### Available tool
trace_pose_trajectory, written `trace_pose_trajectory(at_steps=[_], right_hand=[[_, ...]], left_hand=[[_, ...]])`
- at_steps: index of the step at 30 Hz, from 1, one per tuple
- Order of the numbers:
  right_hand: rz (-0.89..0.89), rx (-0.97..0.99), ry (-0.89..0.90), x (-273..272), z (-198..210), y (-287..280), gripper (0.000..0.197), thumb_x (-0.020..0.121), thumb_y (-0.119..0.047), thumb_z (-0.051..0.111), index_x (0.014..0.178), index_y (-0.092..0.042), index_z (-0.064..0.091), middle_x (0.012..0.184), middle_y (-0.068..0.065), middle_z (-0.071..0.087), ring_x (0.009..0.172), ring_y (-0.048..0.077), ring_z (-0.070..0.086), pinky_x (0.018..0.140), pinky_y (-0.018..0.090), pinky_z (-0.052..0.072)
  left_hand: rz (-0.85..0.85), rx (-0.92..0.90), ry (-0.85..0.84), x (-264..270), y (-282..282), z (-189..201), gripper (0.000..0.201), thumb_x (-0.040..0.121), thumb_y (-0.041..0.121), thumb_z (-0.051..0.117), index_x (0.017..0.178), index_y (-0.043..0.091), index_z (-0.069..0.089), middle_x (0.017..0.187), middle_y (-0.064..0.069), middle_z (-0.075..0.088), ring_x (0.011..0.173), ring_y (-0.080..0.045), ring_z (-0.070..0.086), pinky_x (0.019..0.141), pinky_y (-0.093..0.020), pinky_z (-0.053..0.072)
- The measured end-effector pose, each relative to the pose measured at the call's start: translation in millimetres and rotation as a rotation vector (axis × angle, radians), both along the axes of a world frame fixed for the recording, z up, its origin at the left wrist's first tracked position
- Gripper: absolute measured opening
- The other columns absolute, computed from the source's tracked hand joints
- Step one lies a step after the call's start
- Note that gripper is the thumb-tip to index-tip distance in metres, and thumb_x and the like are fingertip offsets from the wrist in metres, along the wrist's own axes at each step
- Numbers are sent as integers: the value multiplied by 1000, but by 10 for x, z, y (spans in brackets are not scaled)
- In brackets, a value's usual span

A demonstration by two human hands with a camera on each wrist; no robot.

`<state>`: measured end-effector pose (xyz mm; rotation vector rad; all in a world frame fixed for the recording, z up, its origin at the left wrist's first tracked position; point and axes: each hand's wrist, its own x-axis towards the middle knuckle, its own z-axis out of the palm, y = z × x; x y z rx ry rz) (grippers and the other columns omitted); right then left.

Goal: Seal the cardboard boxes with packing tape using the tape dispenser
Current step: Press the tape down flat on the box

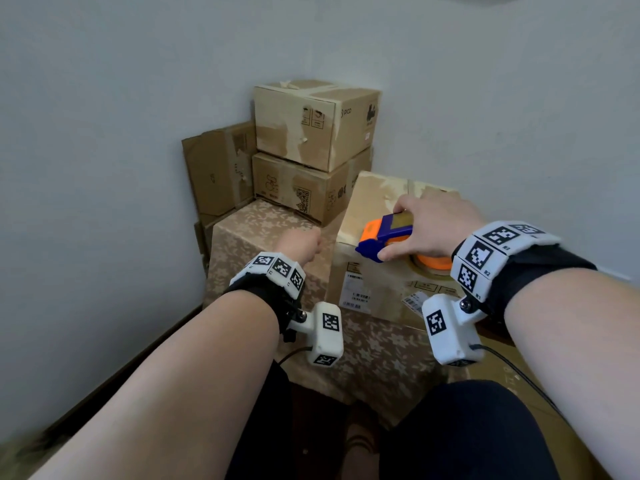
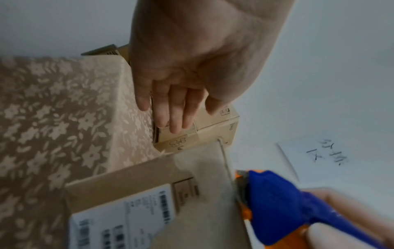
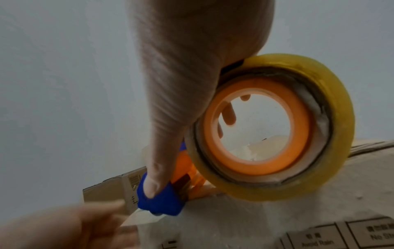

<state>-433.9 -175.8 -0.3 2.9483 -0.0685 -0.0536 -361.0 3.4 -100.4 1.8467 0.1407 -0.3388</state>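
A cardboard box (image 1: 375, 206) with a shipping label on its front stands on the cloth-covered table; it also shows in the wrist views, box (image 2: 147, 182) and box (image 3: 266, 217). My right hand (image 1: 433, 226) grips a blue and orange tape dispenser (image 1: 382, 235) on the box's top, near the front left edge. The thumb (image 3: 170, 134) presses the dispenser's blue head (image 3: 164, 203), and the yellowish tape roll (image 3: 334, 134) rests on the box top. My left hand (image 1: 301, 245) hovers just left of the box, its fingers (image 2: 176, 114) straight and holding nothing.
Two closed boxes (image 1: 311, 123) are stacked in the corner at the back, with a flattened carton (image 1: 218, 168) leaning against the left wall. A floral cloth (image 1: 263, 230) covers the table. A handwritten note (image 2: 315, 156) hangs on the wall. More cardboard (image 1: 519, 375) lies lower right.
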Motion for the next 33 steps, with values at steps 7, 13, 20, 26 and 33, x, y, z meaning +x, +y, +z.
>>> trace_pose_trajectory(at_steps=[7, 13, 20, 26, 33], right_hand=[[14, -18, 6, 40, -31, -34, 84, 60, -82, 62, 125, -31, 45, 103, -1, 59, 93, 20, 54, 76, 33, 49], [2, -136, 44, 111, -43, -4, 78, 63, -78, 64, 121, -31, 41, 103, 0, 60, 101, 24, 50, 82, 37, 45], [-115, -324, 40, 267, -188, 215, 60, 73, -53, 74, 107, -23, 35, 96, 6, 58, 101, 31, 53, 90, 46, 45], [-111, -270, 51, 238, -133, 232, 66, 67, -55, 78, 103, -20, 36, 91, 2, 56, 87, 25, 52, 74, 36, 42], [-144, -284, 68, 276, -134, 277, 75, 56, -59, 84, 102, -19, 38, 88, 2, 55, 85, 25, 55, 66, 34, 47]], left_hand=[[-133, -412, 139, -159, -60, 240, 66, 102, 50, 21, 139, 0, 44, 145, -14, 45, 114, -15, 56, 72, -12, 50], [-235, -408, 111, -155, 13, 96, 69, 100, 54, 18, 145, 4, 36, 151, -9, 35, 142, -21, 30, 114, -33, 23], [-345, -499, 94, -82, 118, -134, 76, 97, 62, 10, 146, 10, 35, 155, -7, 29, 145, -19, 19, 119, -39, 10], [-464, -566, 100, -41, 163, -358, 81, 91, 70, 5, 149, 18, 28, 157, -2, 22, 147, -17, 9, 118, -43, 3], [-545, -434, 70, -43, 174, -430, 84, 88, 74, 2, 151, 21, 23, 158, 1, 21, 146, -17, 14, 116, -49, 6]])
